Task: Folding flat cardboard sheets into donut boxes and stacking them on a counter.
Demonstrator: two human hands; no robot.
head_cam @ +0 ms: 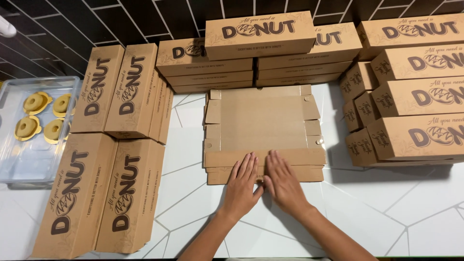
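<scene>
Both hands lie flat, fingers spread, on the near folded flap of an unfolded cardboard box blank (pixel 263 123): left hand (pixel 243 186), right hand (pixel 283 182). Stacked closed boxes (pixel 261 35) surround it; a clear tray (pixel 29 159) far left holds what look like four doughnuts (pixel 36 102).

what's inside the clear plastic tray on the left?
The clear plastic tray holds four donuts on yellow liners at its far end. The upright boxes hide its right edge.

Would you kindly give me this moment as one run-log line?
left hand: flat on near flap | right hand: flat on near flap | unfolded cardboard box: open on white table | closed boxes: stacked around
</scene>
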